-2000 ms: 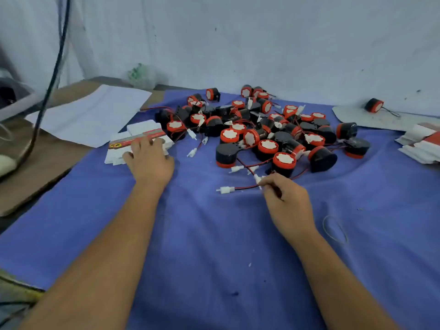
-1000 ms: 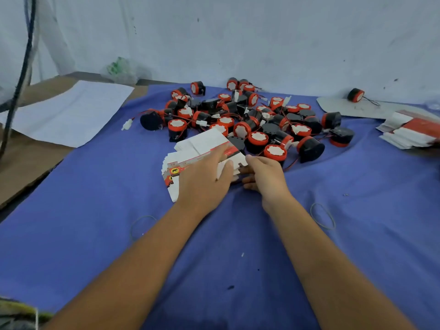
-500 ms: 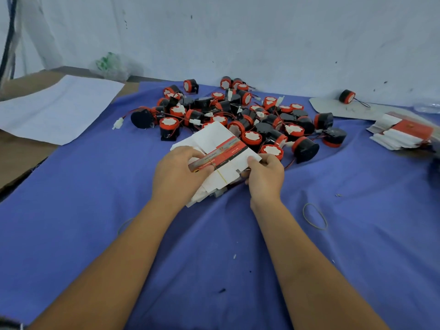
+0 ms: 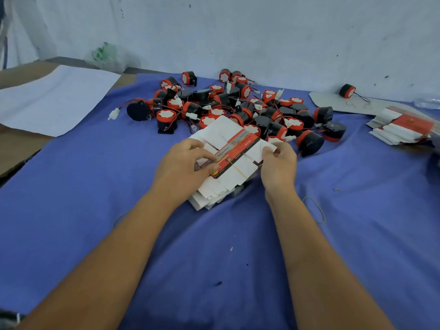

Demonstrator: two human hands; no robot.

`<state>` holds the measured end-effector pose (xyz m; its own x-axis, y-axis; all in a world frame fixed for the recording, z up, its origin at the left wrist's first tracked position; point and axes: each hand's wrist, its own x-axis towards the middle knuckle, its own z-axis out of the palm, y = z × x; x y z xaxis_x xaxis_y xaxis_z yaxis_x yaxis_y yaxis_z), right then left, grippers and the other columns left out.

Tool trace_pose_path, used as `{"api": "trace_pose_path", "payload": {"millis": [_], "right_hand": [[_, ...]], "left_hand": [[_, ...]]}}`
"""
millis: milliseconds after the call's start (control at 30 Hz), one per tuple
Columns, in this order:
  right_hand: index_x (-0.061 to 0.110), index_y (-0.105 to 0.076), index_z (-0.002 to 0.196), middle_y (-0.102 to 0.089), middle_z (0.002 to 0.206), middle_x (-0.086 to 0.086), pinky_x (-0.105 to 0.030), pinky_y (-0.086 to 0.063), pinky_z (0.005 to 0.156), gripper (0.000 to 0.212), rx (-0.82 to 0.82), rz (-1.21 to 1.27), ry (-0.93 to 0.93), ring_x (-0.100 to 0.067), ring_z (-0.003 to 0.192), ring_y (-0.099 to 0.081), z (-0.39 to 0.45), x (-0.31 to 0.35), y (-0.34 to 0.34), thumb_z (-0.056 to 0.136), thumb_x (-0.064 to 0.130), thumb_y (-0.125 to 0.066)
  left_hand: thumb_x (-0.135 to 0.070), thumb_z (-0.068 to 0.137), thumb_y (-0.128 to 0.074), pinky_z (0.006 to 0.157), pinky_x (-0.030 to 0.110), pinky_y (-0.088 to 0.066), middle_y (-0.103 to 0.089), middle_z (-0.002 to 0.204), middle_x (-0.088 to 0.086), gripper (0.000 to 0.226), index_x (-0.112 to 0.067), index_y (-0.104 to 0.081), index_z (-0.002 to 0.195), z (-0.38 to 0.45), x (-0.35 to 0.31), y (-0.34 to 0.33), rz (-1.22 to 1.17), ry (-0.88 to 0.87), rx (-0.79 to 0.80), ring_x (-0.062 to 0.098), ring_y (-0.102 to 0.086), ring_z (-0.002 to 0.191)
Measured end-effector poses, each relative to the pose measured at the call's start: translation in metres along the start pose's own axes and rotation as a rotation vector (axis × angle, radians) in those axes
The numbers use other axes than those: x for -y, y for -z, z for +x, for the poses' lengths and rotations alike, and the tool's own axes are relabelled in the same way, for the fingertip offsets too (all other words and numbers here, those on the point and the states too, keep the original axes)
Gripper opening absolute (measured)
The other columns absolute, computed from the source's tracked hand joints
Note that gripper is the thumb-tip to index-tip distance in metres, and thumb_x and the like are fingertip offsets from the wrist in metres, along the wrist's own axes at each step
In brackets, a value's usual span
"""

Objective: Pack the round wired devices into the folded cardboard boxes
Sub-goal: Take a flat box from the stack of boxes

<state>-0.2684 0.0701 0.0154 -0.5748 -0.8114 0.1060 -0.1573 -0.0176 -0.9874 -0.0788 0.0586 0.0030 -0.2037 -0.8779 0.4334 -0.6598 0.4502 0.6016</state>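
The left hand (image 4: 184, 163) gripped the near-left side of a stack of flat cardboard boxes (image 4: 228, 163), its thumb pressed on the red printed band of the top sheet and its fingers curled over the stack's left edge; the right hand (image 4: 277, 164) pinched the right edge of the same stack between thumb and fingers; the stack lay on the blue cloth (image 4: 71, 222) near the middle of the tabletop, bound by a thin rubber band (image 4: 238, 168) that crossed its top sheet; loose rubber bands (image 4: 316, 210) lay on the cloth to the right of the right forearm.

Just beyond the stack, touching its far edge, a pile of round wired devices (image 4: 238, 108) was spread toward the far edge of the tabletop; each unit had a black body, a red rim and a white face, with red and black leads ending in white connectors (image 4: 113, 113).

At the right edge lay a second bundle of flat boxes (image 4: 402, 127); beyond it, a single device (image 4: 347, 91) sat on a grey sheet (image 4: 333, 103) at the far right corner; a white paper sheet (image 4: 54, 98) covered the far left corner, off the cloth.
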Motion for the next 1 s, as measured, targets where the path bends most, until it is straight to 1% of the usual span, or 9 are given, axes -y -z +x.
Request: {"api": "trace_pose_path", "payload": {"millis": [100,267,433,567,667,767,833,900,1000], "right_hand": [[0.023,-0.048,0.100,-0.057,0.071,0.001,-0.013,-0.040,0.039,0.011,0.070,-0.006,-0.019,-0.005,0.051,-0.058,0.002,0.004,0.005,0.101,0.013,-0.044],[0.014,-0.056,0.089,-0.060,0.052,0.004,-0.016,-0.038,0.039,0.010,0.140,0.099,-0.068,-0.003,0.040,-0.050,0.000,0.006,0.015,0.098,0.009,-0.055],[0.016,-0.057,0.113,-0.071,0.080,0.003,-0.021,-0.050,0.053,0.023,0.260,0.152,0.006,-0.007,0.054,-0.058,-0.012,0.005,0.011,0.092,0.008,-0.064],[0.028,-0.060,0.109,-0.057,0.102,0.009,-0.025,-0.047,0.078,0.023,0.156,-0.193,0.239,-0.007,0.089,-0.055,-0.020,-0.002,-0.002,0.089,0.018,-0.066],[0.026,-0.057,0.127,-0.049,0.128,0.004,-0.033,-0.042,0.100,0.038,0.156,-0.304,0.265,-0.018,0.120,-0.045,-0.014,-0.005,-0.002,0.089,0.025,-0.065],[0.023,-0.048,0.140,-0.046,0.142,0.004,-0.039,-0.032,0.111,0.051,0.258,-0.359,0.241,-0.019,0.134,-0.035,-0.008,-0.007,-0.001,0.092,0.035,-0.062],[0.028,-0.049,0.140,-0.049,0.138,0.007,-0.035,-0.024,0.107,0.055,0.319,-0.543,0.279,-0.019,0.132,-0.032,-0.008,-0.008,-0.003,0.089,0.046,-0.061],[0.031,-0.055,0.134,-0.051,0.127,0.007,-0.032,-0.022,0.095,0.057,0.323,-0.692,0.326,-0.020,0.124,-0.033,-0.010,-0.008,-0.003,0.083,0.055,-0.064],[0.026,-0.062,0.120,-0.058,0.117,0.004,-0.036,-0.039,0.100,0.049,0.307,-0.570,0.265,-0.023,0.120,-0.044,-0.008,-0.006,0.002,0.078,0.049,-0.074]], "left_hand": [[-0.034,0.087,-0.072,0.080,0.022,-0.041,-0.053,0.109,-0.018,0.013,-0.032,-0.075,0.099,-0.001,-0.002,-0.001,0.010,-0.002,-0.013,0.006,-0.052,0.105],[-0.034,0.086,-0.074,0.077,0.020,-0.037,-0.054,0.106,-0.012,0.013,-0.030,-0.075,0.098,-0.002,-0.002,-0.002,0.008,-0.029,-0.019,0.012,-0.049,0.106],[-0.044,0.083,-0.073,0.081,0.026,-0.037,-0.049,0.104,-0.007,0.025,-0.030,-0.072,0.103,-0.002,0.000,-0.002,0.071,0.061,-0.097,0.011,-0.041,0.103],[-0.045,0.090,-0.062,0.065,0.026,-0.039,-0.059,0.086,-0.010,0.014,-0.034,-0.071,0.090,0.000,-0.003,0.003,0.044,0.103,-0.062,0.004,-0.052,0.077],[-0.038,0.090,-0.066,0.061,0.028,-0.037,-0.063,0.075,-0.006,0.018,-0.036,-0.066,0.072,0.000,-0.002,0.008,-0.069,0.043,0.025,0.003,-0.051,0.068],[-0.054,0.075,-0.077,0.071,0.026,-0.041,-0.058,0.081,-0.006,0.014,-0.046,-0.066,0.075,-0.001,-0.004,0.013,-0.084,-0.096,0.203,0.004,-0.048,0.082],[-0.067,0.063,-0.079,0.082,0.028,-0.041,-0.058,0.089,-0.009,0.025,-0.051,-0.065,0.077,-0.001,-0.004,0.014,-0.088,-0.147,0.254,0.004,-0.046,0.091],[-0.069,0.060,-0.073,0.085,0.032,-0.041,-0.059,0.094,-0.013,0.031,-0.047,-0.068,0.081,0.000,-0.003,0.014,-0.082,-0.148,0.196,0.005,-0.045,0.093],[-0.057,0.068,-0.077,0.084,0.032,-0.038,-0.057,0.103,-0.010,0.039,-0.030,-0.073,0.096,0.004,0.004,0.010,0.042,-0.091,-0.018,0.013,-0.046,0.102]]}}
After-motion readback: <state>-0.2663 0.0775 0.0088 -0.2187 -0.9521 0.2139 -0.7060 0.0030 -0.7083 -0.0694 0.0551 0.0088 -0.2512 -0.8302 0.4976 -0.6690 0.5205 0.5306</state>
